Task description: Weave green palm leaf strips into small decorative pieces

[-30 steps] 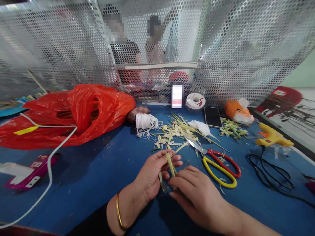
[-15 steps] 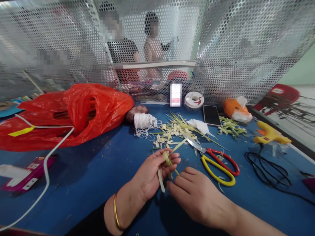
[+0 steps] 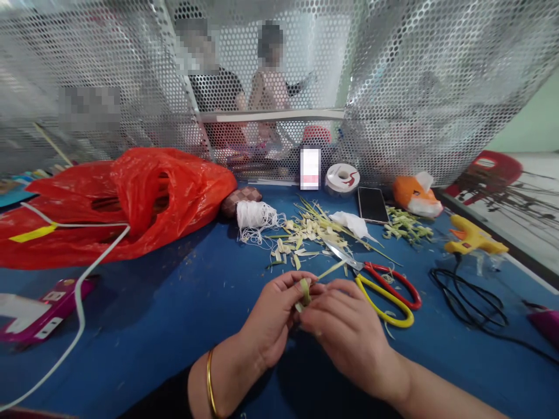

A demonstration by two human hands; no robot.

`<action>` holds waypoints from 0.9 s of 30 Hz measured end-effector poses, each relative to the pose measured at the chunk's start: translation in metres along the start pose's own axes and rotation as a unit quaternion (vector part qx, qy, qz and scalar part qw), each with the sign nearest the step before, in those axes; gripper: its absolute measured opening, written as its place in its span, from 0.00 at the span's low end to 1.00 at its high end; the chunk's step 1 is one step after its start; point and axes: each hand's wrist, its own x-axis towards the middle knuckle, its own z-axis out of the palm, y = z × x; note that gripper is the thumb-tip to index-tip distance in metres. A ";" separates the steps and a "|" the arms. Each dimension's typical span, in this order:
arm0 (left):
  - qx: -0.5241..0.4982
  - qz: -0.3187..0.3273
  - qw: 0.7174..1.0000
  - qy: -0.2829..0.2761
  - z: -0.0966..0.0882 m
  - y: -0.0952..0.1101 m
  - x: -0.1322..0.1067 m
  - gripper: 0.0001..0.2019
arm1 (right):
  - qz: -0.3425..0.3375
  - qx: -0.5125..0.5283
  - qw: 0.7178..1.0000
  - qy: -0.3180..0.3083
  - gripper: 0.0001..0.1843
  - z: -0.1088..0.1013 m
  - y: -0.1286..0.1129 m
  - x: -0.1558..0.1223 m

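Note:
My left hand [image 3: 273, 317], with a gold bangle at the wrist, is closed on a pale green leaf strip [image 3: 305, 289], which is looped around the fingers. One end of the strip sticks out to the upper right. My right hand [image 3: 345, 331] is against the left one, its fingers bent together at the strip; its fingertips are partly hidden. Just beyond the hands lies a pile of cut leaf strips [image 3: 321, 228]. Scissors [image 3: 371, 276] with one red and one yellow handle lie right of my right hand, blades pointing at the pile.
A red plastic bag [image 3: 174, 192] fills the left of the blue table [image 3: 174, 314], near a white cord [image 3: 81, 291]. White thread [image 3: 254, 215], a ribbon roll [image 3: 343, 178], a phone [image 3: 372, 205], folded green pieces [image 3: 407, 225], and a yellow glue gun [image 3: 474, 235] stand around. People sit behind a perforated screen.
My right hand has moved up and left against my left hand, and its fingers have come to the strip. My left fingers have curled in, and the strip's hanging end no longer shows.

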 end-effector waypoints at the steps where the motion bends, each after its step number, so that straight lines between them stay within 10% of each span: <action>1: 0.010 0.003 1.000 -0.002 0.000 0.000 0.000 0.09 | 0.049 0.026 0.998 0.025 0.08 -0.004 0.002 0.000; 7: 0.055 -0.004 0.998 -0.010 -0.001 0.004 -0.001 0.02 | 0.329 0.120 0.935 0.059 0.07 -0.014 0.015 0.000; 15: 0.015 0.015 0.999 0.024 0.001 0.008 -0.001 0.03 | 0.258 -0.029 0.965 0.029 0.07 -0.009 0.020 -0.001; 24: -0.040 0.005 0.998 -0.044 -0.001 0.007 -0.002 0.04 | 0.368 0.115 0.921 -0.052 0.11 -0.002 0.025 -0.004; 27: -0.058 0.007 0.998 -0.017 -0.001 0.011 0.000 0.05 | 0.300 0.040 0.953 -0.024 0.03 -0.003 0.026 -0.004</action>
